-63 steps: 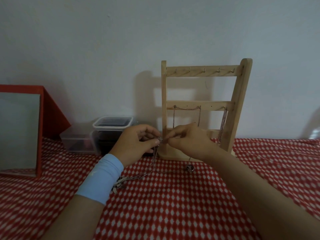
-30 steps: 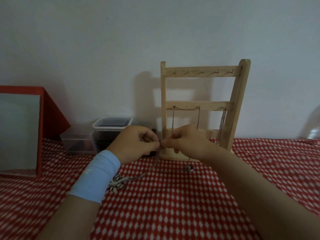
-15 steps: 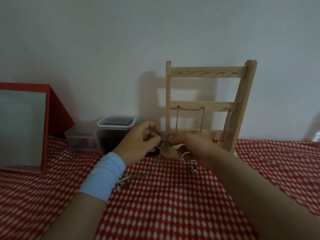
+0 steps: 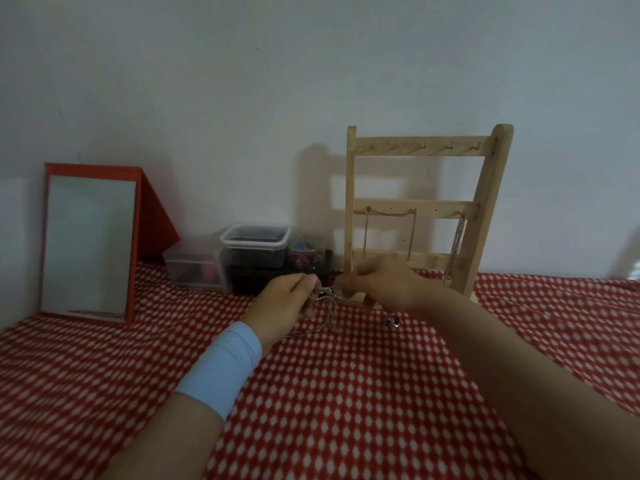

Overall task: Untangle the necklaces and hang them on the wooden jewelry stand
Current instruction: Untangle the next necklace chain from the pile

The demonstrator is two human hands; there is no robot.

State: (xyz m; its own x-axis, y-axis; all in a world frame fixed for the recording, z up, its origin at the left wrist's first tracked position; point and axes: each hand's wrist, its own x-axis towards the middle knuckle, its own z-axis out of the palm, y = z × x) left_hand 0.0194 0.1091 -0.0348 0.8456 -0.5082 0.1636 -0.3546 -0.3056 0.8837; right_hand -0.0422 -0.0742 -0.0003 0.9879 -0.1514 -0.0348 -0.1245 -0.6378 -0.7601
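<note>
The jewelry stand (image 4: 415,204) stands right of the boxes (image 4: 254,252), the mirror (image 4: 88,244) farthest left, all on the cloth (image 4: 346,393).

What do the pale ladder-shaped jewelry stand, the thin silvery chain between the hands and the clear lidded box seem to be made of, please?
The pale ladder-shaped jewelry stand looks like bare light wood: matte, tan, square-cut bars. The thin silvery chain, pinched by the left hand and right hand, is probably metal, as it glints. The clear lidded box seems plastic: see-through walls, whitish rim.

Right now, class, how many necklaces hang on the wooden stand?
2: draped chain on the left of the middle bar, bunched chain on its right hook. None looks hidden.
</note>
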